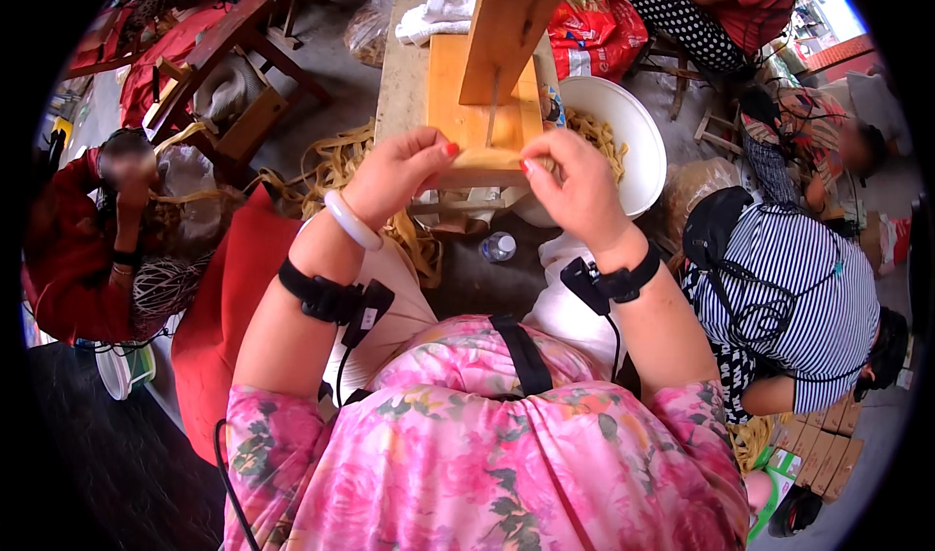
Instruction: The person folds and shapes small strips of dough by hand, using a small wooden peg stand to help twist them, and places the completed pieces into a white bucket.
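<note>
A wooden stand with an upright board (511,25) and a flat base (449,84) is in front of me. A thin metal rod or blade (494,116) runs below the upright toward the front of the base. At the base's near edge, my left hand (402,168) pinches one end of what looks like a short tan strip (488,158). My right hand (581,186) pinches the other end, its fingers curled. The strip spans the front of the rod, but whether it touches it is unclear.
A white bucket (643,142) holding tan strips (613,153) stands right of the stand. More strips (340,160) hang at its left. A folded white cloth (438,16) lies behind, and a plastic bottle (498,246) stands below. Other people sit on both sides.
</note>
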{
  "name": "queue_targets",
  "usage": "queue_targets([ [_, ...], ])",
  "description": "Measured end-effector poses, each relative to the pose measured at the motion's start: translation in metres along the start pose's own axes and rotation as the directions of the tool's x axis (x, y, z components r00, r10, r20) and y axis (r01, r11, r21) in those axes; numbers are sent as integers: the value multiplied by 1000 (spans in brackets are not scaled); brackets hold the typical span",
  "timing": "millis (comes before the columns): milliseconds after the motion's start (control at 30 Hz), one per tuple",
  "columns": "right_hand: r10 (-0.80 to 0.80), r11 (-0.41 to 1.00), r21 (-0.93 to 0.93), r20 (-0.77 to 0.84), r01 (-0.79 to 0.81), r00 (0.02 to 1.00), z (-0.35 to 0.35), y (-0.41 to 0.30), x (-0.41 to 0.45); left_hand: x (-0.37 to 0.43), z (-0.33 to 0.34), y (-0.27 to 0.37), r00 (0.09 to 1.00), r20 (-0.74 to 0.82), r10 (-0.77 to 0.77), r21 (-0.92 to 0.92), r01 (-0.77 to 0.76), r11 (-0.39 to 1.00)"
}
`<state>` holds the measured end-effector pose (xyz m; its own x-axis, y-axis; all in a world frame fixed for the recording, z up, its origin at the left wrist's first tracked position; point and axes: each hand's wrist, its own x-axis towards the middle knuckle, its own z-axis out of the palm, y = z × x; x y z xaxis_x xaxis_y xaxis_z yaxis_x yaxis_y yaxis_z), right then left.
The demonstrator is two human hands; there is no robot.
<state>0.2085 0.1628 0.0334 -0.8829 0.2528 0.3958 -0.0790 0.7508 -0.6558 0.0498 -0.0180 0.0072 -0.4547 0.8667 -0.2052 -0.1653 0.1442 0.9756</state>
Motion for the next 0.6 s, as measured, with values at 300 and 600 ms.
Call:
queue_targets([
  [300, -100, 975, -215, -160, 64, 982, 11, 70, 18, 30, 4, -2, 902, -332, 275, 600, -23, 800],
  [600, -134, 991, 23, 201, 133, 970, 0, -9, -36, -25, 52, 5, 972, 215, -91, -232, 141, 962],
])
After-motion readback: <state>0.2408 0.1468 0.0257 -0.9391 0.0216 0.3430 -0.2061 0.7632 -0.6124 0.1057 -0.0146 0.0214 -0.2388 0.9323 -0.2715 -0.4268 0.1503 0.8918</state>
